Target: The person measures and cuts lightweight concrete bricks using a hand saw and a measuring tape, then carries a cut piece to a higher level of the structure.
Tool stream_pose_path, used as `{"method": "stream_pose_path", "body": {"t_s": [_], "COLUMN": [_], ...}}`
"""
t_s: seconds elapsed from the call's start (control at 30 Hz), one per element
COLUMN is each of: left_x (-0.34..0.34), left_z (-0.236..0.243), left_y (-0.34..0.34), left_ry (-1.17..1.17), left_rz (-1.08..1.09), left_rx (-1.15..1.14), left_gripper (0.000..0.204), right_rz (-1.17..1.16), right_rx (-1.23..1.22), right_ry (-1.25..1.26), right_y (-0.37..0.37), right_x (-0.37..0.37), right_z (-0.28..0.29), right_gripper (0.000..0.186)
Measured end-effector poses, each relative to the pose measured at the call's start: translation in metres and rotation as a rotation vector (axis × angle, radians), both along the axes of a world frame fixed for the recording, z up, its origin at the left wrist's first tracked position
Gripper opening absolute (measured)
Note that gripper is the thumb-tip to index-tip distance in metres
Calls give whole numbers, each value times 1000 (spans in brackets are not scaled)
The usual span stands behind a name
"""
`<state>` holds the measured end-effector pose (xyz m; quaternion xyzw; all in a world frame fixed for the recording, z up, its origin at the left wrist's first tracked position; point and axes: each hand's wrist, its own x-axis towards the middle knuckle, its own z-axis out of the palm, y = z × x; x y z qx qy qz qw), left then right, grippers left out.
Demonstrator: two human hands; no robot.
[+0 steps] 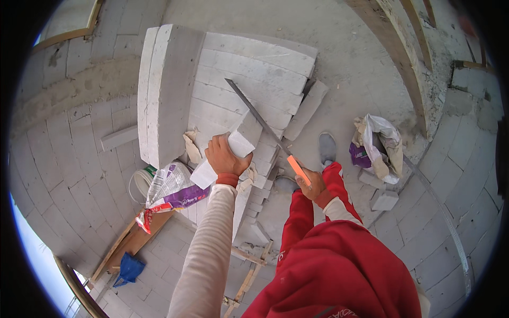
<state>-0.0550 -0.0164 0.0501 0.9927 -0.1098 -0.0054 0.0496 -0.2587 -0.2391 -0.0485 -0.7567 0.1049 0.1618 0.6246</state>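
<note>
My right hand (311, 183) is wrapped round the orange handle of a handsaw (257, 114). The saw's dark, narrow-looking blade, seen nearly edge-on, slants away to the upper left across the right end of a white building block (245, 139). Gripping that block from above is my left hand (225, 156), its fingers bent over the near side. White block surface shows on both sides of the hand. Beneath lies a stack of long pale blocks (252, 58). Whether the teeth have cut into the block cannot be made out.
Tall pale slabs (169, 95) stand left of the stack. A white-and-purple bag (172, 185) and a bucket (142, 183) sit nearby. An opened bag (384, 148) and block offcuts (384, 200) lie right of my feet. Wooden beams (395, 50) rise at upper right.
</note>
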Motion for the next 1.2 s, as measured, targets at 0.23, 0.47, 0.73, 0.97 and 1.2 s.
{"method": "stream_pose_path", "body": {"t_s": [0.23,0.47,0.73,0.97,1.2], "left_x": [-45,-38,-53,-100,-280], "left_z": [-13,5,8,72,166], "left_y": [-6,12,19,86,139], "left_ry": [-84,110,108,149,107], "left_rz": [43,-100,-105,111,750], "left_rx": [-11,17,6,-322,-812], "left_gripper": [77,79,86,87,87], "right_rz": [3,-10,303,280,515], "right_rx": [-49,-321,-728,-576,-476], "right_ry": [-44,-211,-488,-453,-218], "right_y": [-11,-26,7,24,31], "right_x": [0,6,135,67,-53], "right_z": [19,27,2,0,5], "right_gripper": [28,20,46,60,53]}}
